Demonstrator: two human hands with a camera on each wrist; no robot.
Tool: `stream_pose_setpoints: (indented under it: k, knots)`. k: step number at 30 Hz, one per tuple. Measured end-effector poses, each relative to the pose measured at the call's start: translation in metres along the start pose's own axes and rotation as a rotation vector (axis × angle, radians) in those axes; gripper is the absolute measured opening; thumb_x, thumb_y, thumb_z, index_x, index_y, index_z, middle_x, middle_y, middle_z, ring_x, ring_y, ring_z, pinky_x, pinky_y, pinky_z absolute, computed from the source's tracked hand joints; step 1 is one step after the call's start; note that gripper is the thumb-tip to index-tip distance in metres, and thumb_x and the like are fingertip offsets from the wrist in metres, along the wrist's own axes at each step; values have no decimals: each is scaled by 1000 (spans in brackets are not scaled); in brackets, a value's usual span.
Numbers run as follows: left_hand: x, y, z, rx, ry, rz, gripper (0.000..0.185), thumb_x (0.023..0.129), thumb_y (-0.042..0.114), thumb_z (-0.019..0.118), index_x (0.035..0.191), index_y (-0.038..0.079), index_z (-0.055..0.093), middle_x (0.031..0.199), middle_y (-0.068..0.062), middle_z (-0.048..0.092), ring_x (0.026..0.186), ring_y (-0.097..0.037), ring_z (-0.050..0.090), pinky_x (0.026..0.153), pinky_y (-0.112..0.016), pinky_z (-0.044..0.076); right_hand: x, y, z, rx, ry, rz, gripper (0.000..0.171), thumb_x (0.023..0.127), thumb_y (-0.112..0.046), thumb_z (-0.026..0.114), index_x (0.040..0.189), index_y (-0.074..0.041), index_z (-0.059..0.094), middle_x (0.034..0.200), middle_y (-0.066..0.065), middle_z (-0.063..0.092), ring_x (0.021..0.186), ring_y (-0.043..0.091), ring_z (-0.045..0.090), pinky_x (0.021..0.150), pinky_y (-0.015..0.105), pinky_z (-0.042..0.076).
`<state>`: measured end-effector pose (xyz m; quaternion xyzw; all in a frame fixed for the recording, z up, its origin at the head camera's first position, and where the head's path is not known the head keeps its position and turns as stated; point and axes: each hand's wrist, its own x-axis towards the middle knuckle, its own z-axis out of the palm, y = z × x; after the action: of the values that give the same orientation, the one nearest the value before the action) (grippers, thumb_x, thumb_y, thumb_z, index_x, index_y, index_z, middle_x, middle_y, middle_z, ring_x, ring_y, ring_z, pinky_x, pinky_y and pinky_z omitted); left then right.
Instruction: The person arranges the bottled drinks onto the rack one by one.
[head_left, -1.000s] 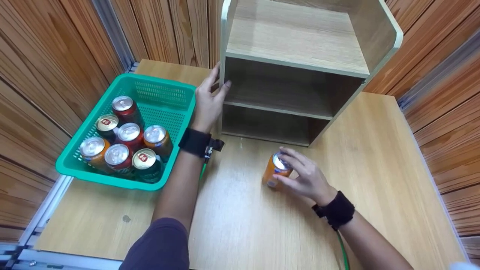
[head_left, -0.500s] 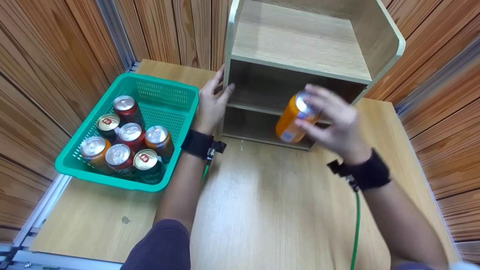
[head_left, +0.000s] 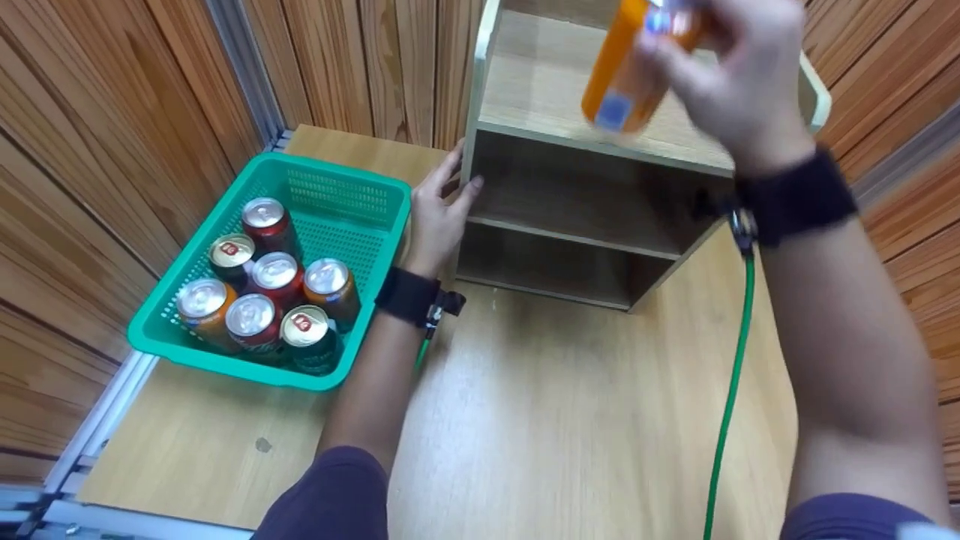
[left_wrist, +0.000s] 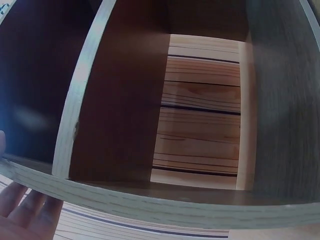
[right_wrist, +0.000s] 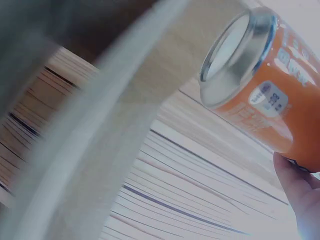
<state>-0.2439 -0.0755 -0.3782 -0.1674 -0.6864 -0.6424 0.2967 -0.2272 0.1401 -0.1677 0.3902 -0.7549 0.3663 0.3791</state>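
Observation:
My right hand point(head_left: 750, 94) holds an orange soda can point(head_left: 611, 94) up in front of the top board of a small wooden shelf unit point(head_left: 592, 146). Thumb and fingers grip the can near its upper end, and it leans. The right wrist view shows the can's silver base point(right_wrist: 227, 62) and the thumb point(right_wrist: 295, 185) against its orange side. At the unit's left side panel, my left hand point(head_left: 439, 214) grips the front edge, thumb inside and fingers along the outer face. In the left wrist view those fingers point(left_wrist: 32, 210) show beyond the panel edge.
Left of the unit stands a green plastic basket point(head_left: 142, 330) holding several upright drink cans point(head_left: 277, 270). Plank walls point(head_left: 360, 67) close in the table point(head_left: 540, 420) at the back and sides. A green cable point(head_left: 739, 375) hangs from the right wristband.
My right hand has lifted the orange soda can off the table and raised it past the lower compartments to the height of the top board. The left hand keeps its hold on the panel.

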Motion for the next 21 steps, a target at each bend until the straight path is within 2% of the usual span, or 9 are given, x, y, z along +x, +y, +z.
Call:
stream_pose_setpoints:
  k: [2,3,6,9,12,17,21]
  knots:
    - [0,1,3,-5,-1,3,47,84,4,60,128,2,46,129,-7,47,111,-10,49,89,-30,43,15,15,5,-47,-36,34,27,78,-13,68,103,-3,62,95,1,62,84,14,58,74,23,49]
    - [-1,1,4,-8,-2,6,47,84,4,60,129,2,45,129,-7,47,111,-9,48,89,-31,43,22,23,8,-71,-65,97,27,81,-18,66,105,-7,61,96,0,61,86,13,58,75,22,48]
    - [-3,1,9,-26,-8,-7,47,84,4,59,129,2,44,130,-7,46,111,-9,48,88,-28,43,45,42,22,-109,-207,332,32,86,-31,57,114,-16,57,106,-1,58,95,10,54,83,21,43]
    - [-7,2,11,-33,-16,-13,48,84,4,59,129,0,44,130,-9,45,111,-10,48,88,-26,43,62,58,38,-138,-355,570,34,90,-37,48,120,-22,52,116,1,53,104,9,49,91,21,37]
    - [-11,3,10,-25,-25,-6,48,84,4,59,129,0,43,129,-9,46,111,-11,48,87,-26,43,70,74,53,-148,-432,658,38,91,-42,43,125,-25,46,122,-1,49,110,9,45,96,23,32]
    - [-14,5,6,-9,-33,11,47,84,3,59,129,0,44,128,-9,48,108,-12,51,86,-29,44,72,93,67,-88,-435,775,43,88,-49,43,127,-29,43,126,-4,45,114,10,41,100,27,28]
    - [-18,7,4,-8,-39,9,47,84,2,60,128,-2,44,129,-10,47,110,-12,49,87,-32,44,73,102,69,-57,-433,806,46,88,-49,44,129,-30,40,127,-5,43,117,10,38,101,28,26]
